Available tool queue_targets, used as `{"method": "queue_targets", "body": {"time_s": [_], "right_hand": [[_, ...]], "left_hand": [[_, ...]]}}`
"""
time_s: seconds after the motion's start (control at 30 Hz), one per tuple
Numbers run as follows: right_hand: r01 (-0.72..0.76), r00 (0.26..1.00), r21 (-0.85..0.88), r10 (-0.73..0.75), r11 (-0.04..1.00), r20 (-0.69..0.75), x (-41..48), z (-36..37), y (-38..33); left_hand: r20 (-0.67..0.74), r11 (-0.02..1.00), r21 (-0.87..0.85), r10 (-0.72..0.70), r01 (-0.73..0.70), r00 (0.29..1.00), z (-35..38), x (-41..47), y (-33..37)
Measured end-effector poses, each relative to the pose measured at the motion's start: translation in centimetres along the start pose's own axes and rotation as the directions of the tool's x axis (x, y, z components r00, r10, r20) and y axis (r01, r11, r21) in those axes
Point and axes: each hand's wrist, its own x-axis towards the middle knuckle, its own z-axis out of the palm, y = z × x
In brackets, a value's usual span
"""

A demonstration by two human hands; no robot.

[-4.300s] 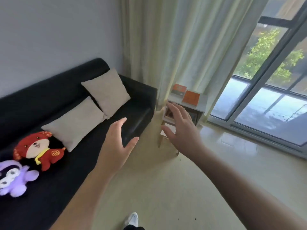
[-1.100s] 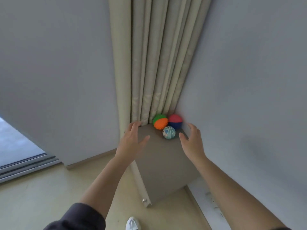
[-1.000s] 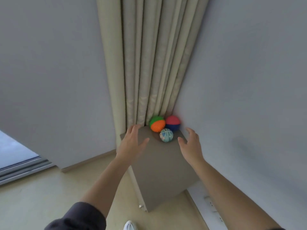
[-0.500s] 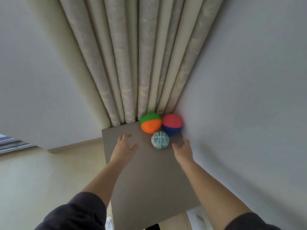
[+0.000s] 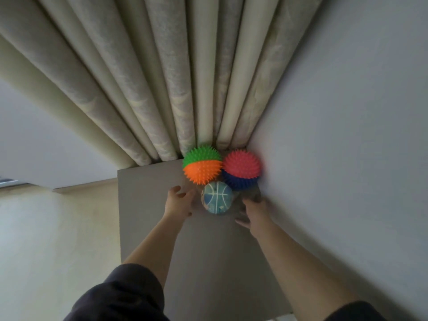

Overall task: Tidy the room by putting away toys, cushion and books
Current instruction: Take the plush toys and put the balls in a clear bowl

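Three toy balls bunched at far right corner of cabinet top (image 5: pixel 143 205): green-orange spiky ball (image 5: pixel 201 164), red-blue spiky ball (image 5: pixel 241 169) (against the wall (image 5: pixel 335 135)), blue basketball-print ball (image 5: pixel 217 197) in front. Curtain folds (image 5: pixel 162 89) crowding behind. Left hand (image 5: pixel 179 201) and right hand (image 5: pixel 253 212) flanking the front ball, fingers loose, gripping nothing.

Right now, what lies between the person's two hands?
In the head view, the small blue basketball-patterned ball sits between the left hand and right hand, on the grey cabinet top.
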Motion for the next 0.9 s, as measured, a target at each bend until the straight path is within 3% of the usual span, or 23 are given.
{"method": "queue_targets", "body": {"time_s": [0.2,0.53,0.7,0.9], "right_hand": [[0.012,0.997,0.082,-0.018,0.997,0.069,1.5,1.4,-0.1],[0.087,0.989,0.13,-0.101,0.988,0.109,-0.4,0.1,0.0],[0.149,0.937,0.086,-0.169,0.985,0.307,-4.9,-1.3,-0.6],[0.117,0.836,0.144,-0.176,0.983,0.521,-13.1,-1.0,-0.2]], "left_hand": [[0.053,0.994,-0.099,-0.046,0.051,0.998,1.6,1.3,-0.2],[0.025,0.997,-0.059,0.057,-0.056,0.998,0.8,-0.3,-0.8],[0.066,0.991,-0.115,0.078,-0.07,0.995,-2.5,-4.6,1.1],[0.084,0.974,-0.203,0.123,-0.103,0.989,-9.6,-11.4,2.5]]}}
